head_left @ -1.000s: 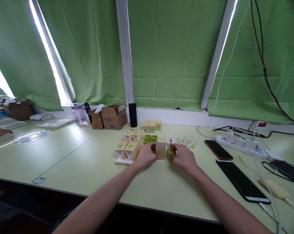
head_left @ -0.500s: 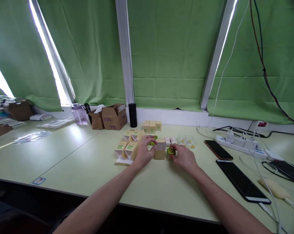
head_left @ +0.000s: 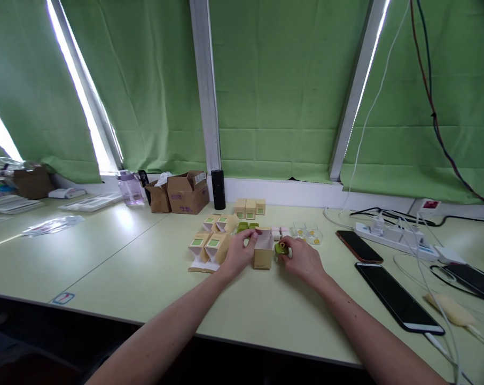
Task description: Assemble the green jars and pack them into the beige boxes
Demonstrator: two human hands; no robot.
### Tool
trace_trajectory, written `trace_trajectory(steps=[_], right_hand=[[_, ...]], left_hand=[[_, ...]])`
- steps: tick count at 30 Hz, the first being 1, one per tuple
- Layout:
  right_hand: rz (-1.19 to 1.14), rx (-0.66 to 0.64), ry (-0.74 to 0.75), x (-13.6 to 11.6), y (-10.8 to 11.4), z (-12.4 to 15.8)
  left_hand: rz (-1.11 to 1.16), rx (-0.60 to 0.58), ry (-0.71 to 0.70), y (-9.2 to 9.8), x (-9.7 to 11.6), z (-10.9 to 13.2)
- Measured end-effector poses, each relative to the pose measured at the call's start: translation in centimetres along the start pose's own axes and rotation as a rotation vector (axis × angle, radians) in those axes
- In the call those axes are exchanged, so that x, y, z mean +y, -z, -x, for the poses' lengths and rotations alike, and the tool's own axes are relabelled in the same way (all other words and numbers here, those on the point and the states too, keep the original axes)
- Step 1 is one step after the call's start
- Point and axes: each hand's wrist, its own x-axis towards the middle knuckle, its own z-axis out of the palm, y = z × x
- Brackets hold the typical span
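My left hand [head_left: 240,252] pinches the upper left edge of a small open kraft cardboard box [head_left: 262,260], whose pale inside faces up. The box stands on the table between my hands. Just to its right, my right hand [head_left: 304,260] has its fingers closed on a small green object with a ring on top [head_left: 281,248]; its lower part is partly hidden by the fingers. Open kraft boxes with green labels [head_left: 213,242] lie left of my left hand. Behind my left hand are several small green pieces [head_left: 248,226].
Closed small boxes [head_left: 250,208] stand farther back, near a black cylinder [head_left: 218,190]. Small pink and white pieces [head_left: 280,233] and clear cups with yellow bits [head_left: 307,233] sit behind my right hand. Phones [head_left: 398,297], a power strip [head_left: 396,240] and cables occupy the right side.
My left fingers have moved from above the box's far left side to its edge. The box has shifted slightly toward me. My right hand stays almost still with the green object.
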Motion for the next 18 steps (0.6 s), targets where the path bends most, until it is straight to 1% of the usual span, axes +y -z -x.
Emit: trace_trajectory(steps=[8,12,18], right_hand=[[-0.005,0.015,0.007,0.12,-0.20,0.02],[-0.014,0.009,0.016,0.25,-0.28,-0.05],[-0.043,-0.007,0.040,0.54,-0.39,-0.24]], left_hand=[[0.050,0.005,-0.005,-0.06,-0.32,-0.21],[0.104,0.009,0.044,0.00,-0.51,-0.18],[0.251,-0.048,0.153,0.29,-0.62,-0.33]])
